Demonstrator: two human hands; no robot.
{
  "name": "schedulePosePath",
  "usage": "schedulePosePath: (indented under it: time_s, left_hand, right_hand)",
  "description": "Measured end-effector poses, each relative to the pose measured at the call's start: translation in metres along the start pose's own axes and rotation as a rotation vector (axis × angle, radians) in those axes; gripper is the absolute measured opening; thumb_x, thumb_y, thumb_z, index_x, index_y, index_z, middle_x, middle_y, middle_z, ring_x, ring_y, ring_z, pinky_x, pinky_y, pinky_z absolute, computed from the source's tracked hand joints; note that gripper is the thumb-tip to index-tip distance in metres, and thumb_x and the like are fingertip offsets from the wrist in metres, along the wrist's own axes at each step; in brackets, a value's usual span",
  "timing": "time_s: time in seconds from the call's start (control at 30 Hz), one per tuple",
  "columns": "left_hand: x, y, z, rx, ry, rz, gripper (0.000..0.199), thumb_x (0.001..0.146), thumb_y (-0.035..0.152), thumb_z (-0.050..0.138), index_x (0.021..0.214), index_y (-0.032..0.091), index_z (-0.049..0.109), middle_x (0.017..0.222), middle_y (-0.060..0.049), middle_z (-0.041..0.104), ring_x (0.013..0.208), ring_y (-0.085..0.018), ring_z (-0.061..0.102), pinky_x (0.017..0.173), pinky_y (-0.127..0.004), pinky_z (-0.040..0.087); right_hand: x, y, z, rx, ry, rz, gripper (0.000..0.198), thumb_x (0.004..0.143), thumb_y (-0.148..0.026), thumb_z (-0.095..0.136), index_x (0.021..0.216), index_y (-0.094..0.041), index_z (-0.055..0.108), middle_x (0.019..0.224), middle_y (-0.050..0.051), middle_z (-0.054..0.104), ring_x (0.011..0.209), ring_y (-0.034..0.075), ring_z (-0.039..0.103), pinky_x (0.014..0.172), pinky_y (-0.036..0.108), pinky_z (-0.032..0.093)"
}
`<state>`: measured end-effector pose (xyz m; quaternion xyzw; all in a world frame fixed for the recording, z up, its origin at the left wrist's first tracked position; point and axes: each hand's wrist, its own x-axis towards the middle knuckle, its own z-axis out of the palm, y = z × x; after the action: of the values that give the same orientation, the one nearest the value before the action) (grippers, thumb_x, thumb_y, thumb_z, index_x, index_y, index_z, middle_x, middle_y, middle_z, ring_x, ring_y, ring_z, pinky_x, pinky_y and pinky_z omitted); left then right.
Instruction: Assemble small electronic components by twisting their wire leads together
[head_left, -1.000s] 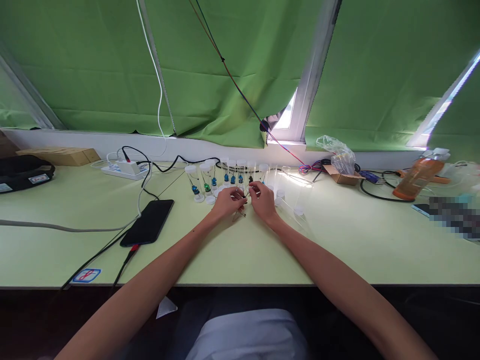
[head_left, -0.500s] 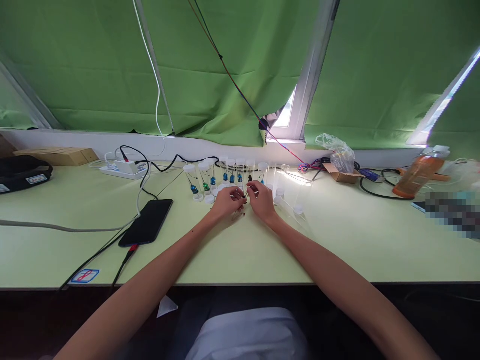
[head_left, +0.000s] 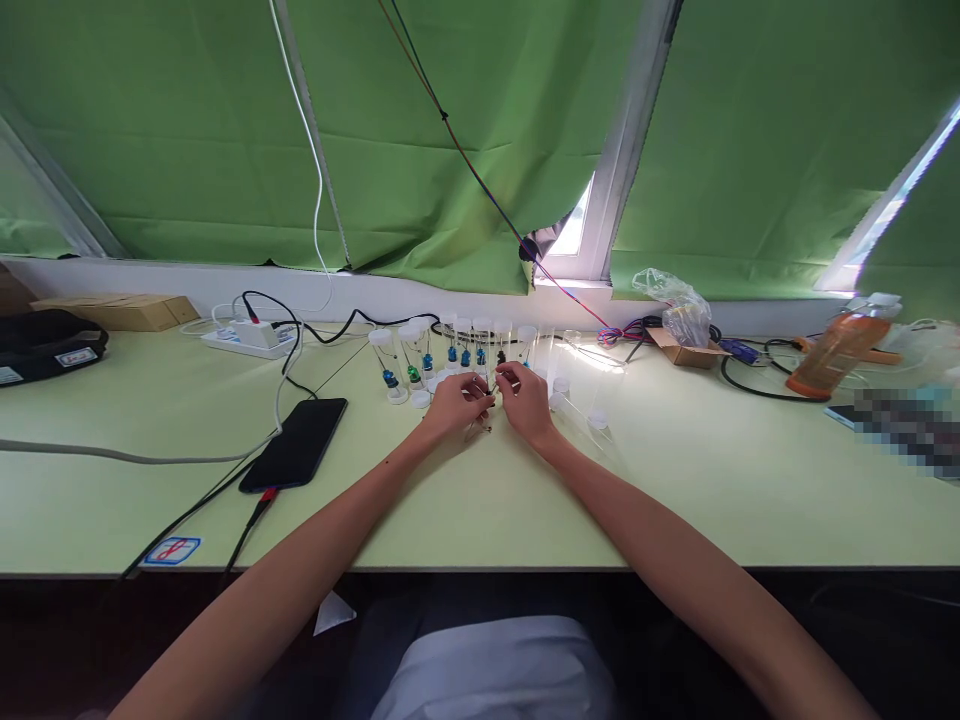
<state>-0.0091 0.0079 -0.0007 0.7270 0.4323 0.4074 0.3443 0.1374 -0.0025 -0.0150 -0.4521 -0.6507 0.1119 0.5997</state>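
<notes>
My left hand (head_left: 459,402) and my right hand (head_left: 523,400) meet over the middle of the table, fingertips pinched close together. Between them is a small dark piece with thin wire-like ends (head_left: 489,391); its kind is too small to make out. Behind my hands stands a row of clear tubes with white caps. A tube at the left end (head_left: 383,358) holds a blue piece on thin dark stems, and the one beside it (head_left: 410,352) holds a green piece. Right of my right hand, a clear tube (head_left: 581,409) lies on the table near loose white caps (head_left: 561,385).
A black phone (head_left: 294,446) with a cable plugged in lies at left, near a white power strip (head_left: 251,340). On the right are a small cardboard box (head_left: 684,348) with a plastic bag, cables and an orange bottle (head_left: 843,346). The table edge (head_left: 495,569) runs close to me.
Almost nothing differs. The view has shifted very slightly, and both hands keep the same pinch around the small dark piece.
</notes>
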Motion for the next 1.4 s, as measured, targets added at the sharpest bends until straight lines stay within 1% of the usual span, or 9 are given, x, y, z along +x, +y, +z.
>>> schedulePosePath:
  time_s: [0.2,0.5,0.73,1.07,1.4]
  left_hand:
    - [-0.0005,0.0023,0.0001,-0.006,0.012,-0.021,0.020,0.068,0.034,0.071,0.076,0.019,0.059,0.067,-0.001,0.067,0.051,-0.017,0.065,0.050,-0.028,0.050]
    - [-0.0012,0.0036,-0.0002,-0.052,0.054,-0.067,0.020,0.066,0.030,0.072,0.075,0.018,0.059,0.066,0.000,0.066,0.053,-0.018,0.066,0.053,-0.028,0.051]
    - [0.0018,-0.0034,-0.0001,-0.079,0.069,-0.068,0.020,0.065,0.029,0.072,0.075,0.018,0.059,0.062,0.000,0.065,0.052,-0.019,0.066,0.054,-0.029,0.052]
    - [-0.0009,0.0036,-0.0006,-0.116,0.065,-0.081,0.024,0.064,0.031,0.074,0.073,0.017,0.057,0.063,0.000,0.063,0.051,-0.019,0.066,0.053,-0.030,0.051]
    - [0.0006,-0.0011,-0.0009,-0.118,0.096,-0.088,0.025,0.063,0.033,0.075,0.073,0.018,0.059,0.062,-0.001,0.064,0.053,-0.019,0.067,0.054,-0.030,0.052]
  right_hand:
    - [0.0004,-0.0021,-0.0003,0.024,0.017,0.021,0.011,0.084,-0.025,0.051,0.084,-0.020,0.062,0.080,0.004,0.069,0.072,0.018,0.063,0.070,0.032,0.050]
    - [0.0004,-0.0047,-0.0021,0.056,0.013,0.057,0.010,0.082,-0.027,0.053,0.077,-0.021,0.059,0.074,0.002,0.066,0.067,0.016,0.061,0.066,0.029,0.047]
    - [0.0009,-0.0045,-0.0026,0.080,-0.017,0.085,0.010,0.081,-0.027,0.053,0.073,-0.021,0.057,0.070,0.000,0.064,0.064,0.016,0.058,0.064,0.028,0.046]
    - [0.0006,-0.0019,-0.0024,0.088,-0.019,0.059,0.011,0.081,-0.027,0.053,0.072,-0.022,0.057,0.069,0.000,0.064,0.064,0.015,0.057,0.063,0.027,0.044]
    - [-0.0002,-0.0085,-0.0050,0.100,-0.044,0.090,0.013,0.080,-0.026,0.052,0.070,-0.022,0.059,0.069,-0.001,0.065,0.065,0.015,0.059,0.066,0.028,0.045]
